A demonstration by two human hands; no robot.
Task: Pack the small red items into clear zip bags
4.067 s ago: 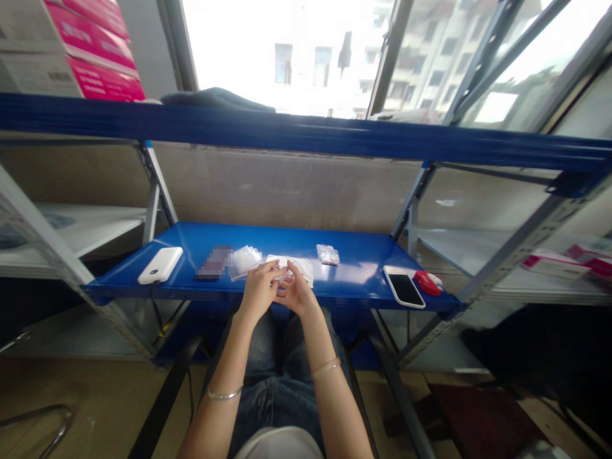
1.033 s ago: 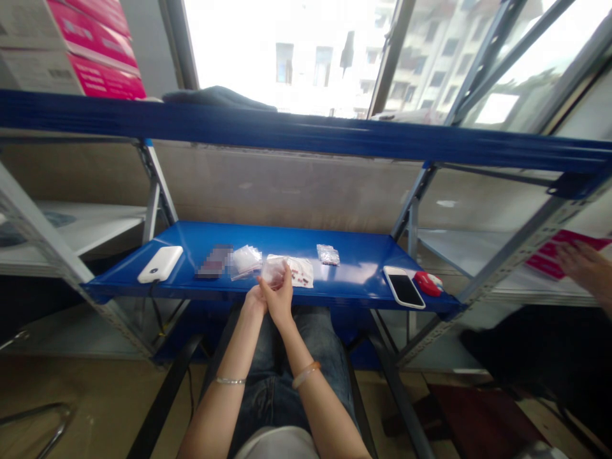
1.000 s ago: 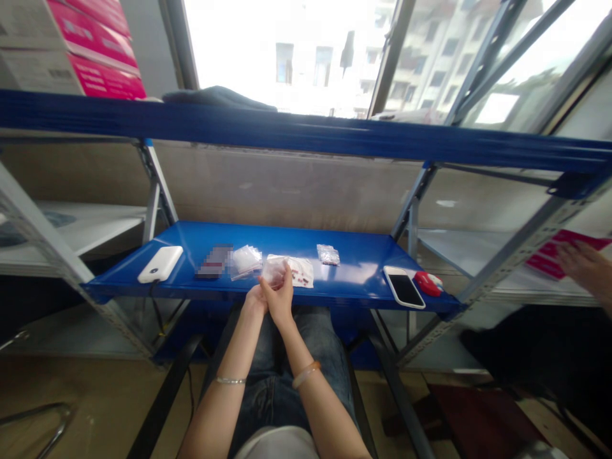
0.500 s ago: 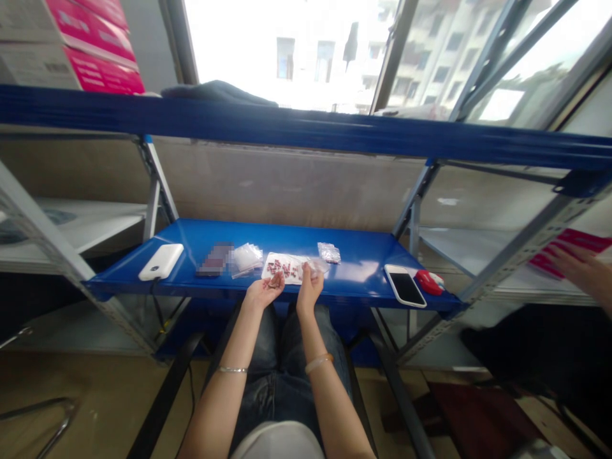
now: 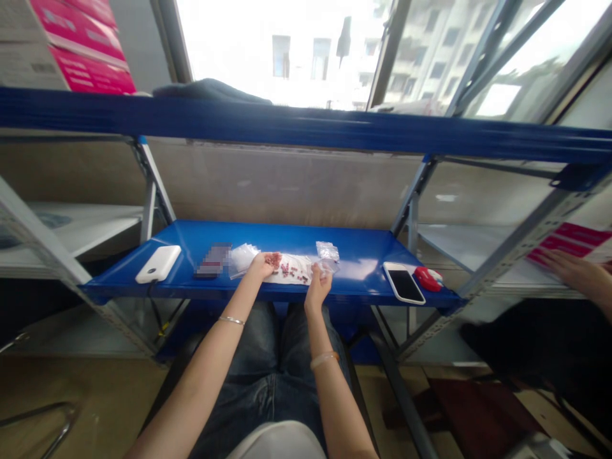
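Small red-brown pieces (image 5: 273, 260) lie in the cupped palm of my left hand (image 5: 261, 265), which is over the left end of a white sheet (image 5: 299, 263). More reddish pieces (image 5: 288, 270) are scattered on that sheet; they are too small to name. My right hand (image 5: 318, 287) pinches a clear plastic bag (image 5: 327, 266) at the sheet's right end. Close by my left hand is a pile of clear plastic bags (image 5: 243, 257). Beyond my right hand lies a small stack of filled clear bags (image 5: 327, 251).
The blue shelf (image 5: 363, 255) carries a white power bank (image 5: 159, 264) with a cable, a blurred-out dark item (image 5: 213, 261), a white-framed phone (image 5: 404, 283) and a red object (image 5: 428, 278). At right, another person's hand (image 5: 568, 268) touches a pink box (image 5: 581, 239).
My left hand has moved forward and left with the pieces, off the sheet's near edge. My right hand has shifted slightly right with the bag.
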